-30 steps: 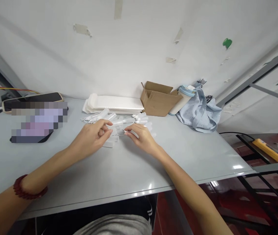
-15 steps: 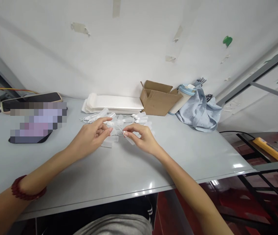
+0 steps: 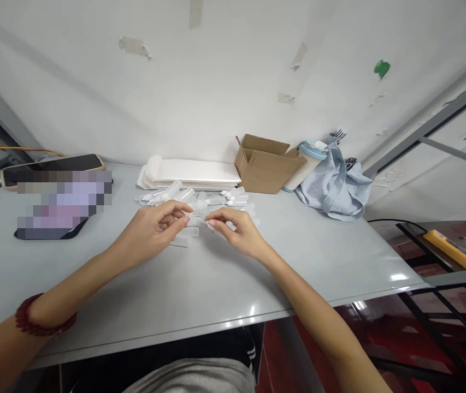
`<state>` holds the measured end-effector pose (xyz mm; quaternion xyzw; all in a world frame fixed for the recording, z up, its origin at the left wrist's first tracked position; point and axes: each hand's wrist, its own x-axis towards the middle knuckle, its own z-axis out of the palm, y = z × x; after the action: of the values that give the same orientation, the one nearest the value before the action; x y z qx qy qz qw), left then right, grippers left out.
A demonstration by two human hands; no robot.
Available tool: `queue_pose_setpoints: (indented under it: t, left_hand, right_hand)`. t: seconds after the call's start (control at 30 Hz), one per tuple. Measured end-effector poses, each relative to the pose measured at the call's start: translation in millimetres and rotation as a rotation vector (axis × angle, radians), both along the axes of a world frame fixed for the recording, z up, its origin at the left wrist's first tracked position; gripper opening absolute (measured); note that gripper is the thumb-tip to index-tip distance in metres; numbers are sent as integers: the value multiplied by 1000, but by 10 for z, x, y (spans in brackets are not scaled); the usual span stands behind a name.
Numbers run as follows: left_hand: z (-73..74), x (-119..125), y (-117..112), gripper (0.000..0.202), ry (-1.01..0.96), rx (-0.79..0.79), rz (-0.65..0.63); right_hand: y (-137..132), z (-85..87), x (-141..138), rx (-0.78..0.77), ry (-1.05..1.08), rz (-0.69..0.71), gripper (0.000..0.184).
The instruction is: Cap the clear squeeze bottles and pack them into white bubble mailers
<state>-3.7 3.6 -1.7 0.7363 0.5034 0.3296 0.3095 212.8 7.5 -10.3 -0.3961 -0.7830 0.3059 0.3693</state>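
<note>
In the head view my right hand (image 3: 235,229) pinches a small translucent plastic piece (image 3: 217,233) between thumb and index finger; most of it is hidden by the fingers. A thin white strand (image 3: 199,219) runs from there toward my left hand (image 3: 161,224). The left thumb and index finger close on the strand's other end, with the remaining fingers curled in. Just behind and beneath both hands lies a loose pile of similar clear plastic pieces (image 3: 171,191) with white ends. Another flat clear piece (image 3: 184,238) rests on the table below the left fingertips.
Along the wall stand a stack of white packets (image 3: 195,172), an open cardboard box (image 3: 263,172), a lidded cup (image 3: 306,164) and a light blue cloth bag (image 3: 333,191). Two phones (image 3: 52,169) lie at the left. The grey table (image 3: 200,295) ends at its front edge near my body.
My left index finger and thumb have come closer together, from apart to a pinch at the strand. The right hand has hardly moved.
</note>
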Motion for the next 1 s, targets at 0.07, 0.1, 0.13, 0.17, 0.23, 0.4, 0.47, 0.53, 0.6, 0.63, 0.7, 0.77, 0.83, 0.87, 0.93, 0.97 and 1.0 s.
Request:
queue_pose_setpoints:
  t: [0.07, 0.1, 0.13, 0.17, 0.23, 0.4, 0.47, 0.53, 0.6, 0.63, 0.7, 0.77, 0.83, 0.87, 0.93, 0.97, 1.0]
  left_hand:
    - [-1, -7, -5, 36, 8, 20, -13]
    - [0, -10, -8, 36, 9, 32, -20]
    - [2, -11, -10, 34, 6, 45, -27]
    - [3, -11, -12, 32, 0, 58, -33]
    - [6, -6, -12, 28, -21, 64, -42]
    - [4, 5, 10, 29, -116, -70, 18]
    - [-1, 3, 23, 30, -132, -116, 47]
    - [-9, -1, 33, 30, -138, -152, 43]
    - [-18, -1, 39, 30, -146, -179, 14]
    - [-21, 1, 40, 30, -151, -187, -3]
    - [-23, 9, 38, 30, -164, -191, -27]
    - [-19, 17, 34, 31, -176, -186, -40]
    - [-10, 22, 28, 30, -182, -177, -41]
    - [-6, 23, 26, 29, -183, -173, -40]
    - [0, 22, 21, 27, -188, -166, -41]
    - [1, 21, 19, 27, -191, -163, -44]
    - [0, 21, 18, 26, -194, -159, -48]
  right_hand:
    - [1, -1, 0, 0, -3, -6, 12]
    - [3, -3, 0, -3, -8, -10, 13]
    - [5, -5, 0, -9, -12, -14, 13]
    - [7, -8, 0, -17, -11, -17, 13]
    - [13, -14, -1, -37, 4, -21, 14]
    - [8, -18, -5, -63, 47, -17, 16]
    - [-1, -16, -7, -55, 61, -17, 18]
    - [-7, -18, -9, -34, 71, -27, 19]
    - [-8, -27, -11, -19, 77, -33, 21]
    - [-7, -34, -12, -15, 80, -35, 21]
    - [-3, -49, -13, -12, 84, -36, 22]
    - [3, -62, -14, -15, 84, -34, 22]
    - [6, -69, -13, -15, 86, -33, 22]
    - [8, -70, -12, -15, 86, -32, 22]
    - [10, -71, -11, -14, 86, -32, 22]
    - [10, -71, -10, -14, 86, -32, 22]
    - [11, -72, -10, -15, 86, -32, 22]
